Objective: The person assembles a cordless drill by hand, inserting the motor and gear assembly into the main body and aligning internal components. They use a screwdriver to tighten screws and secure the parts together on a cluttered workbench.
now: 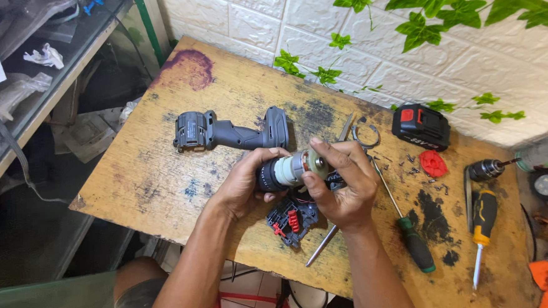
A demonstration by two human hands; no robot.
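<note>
Scattered across the stained wooden tabletop [162,172]: grey drill housing [232,131], black battery pack [421,126], green-handled screwdriver [406,225], yellow-handled screwdriver [483,224], drill chuck [486,170], red cap [432,163].

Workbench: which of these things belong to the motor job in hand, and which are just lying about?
In use:
left hand
right hand
drill motor
grey drill housing
black switch module
green-handled screwdriver
loose screws

Lying about:
battery pack
drill chuck
yellow-handled screwdriver
red cap

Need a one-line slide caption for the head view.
Both hands hold a drill motor above a worn workbench.
</note>
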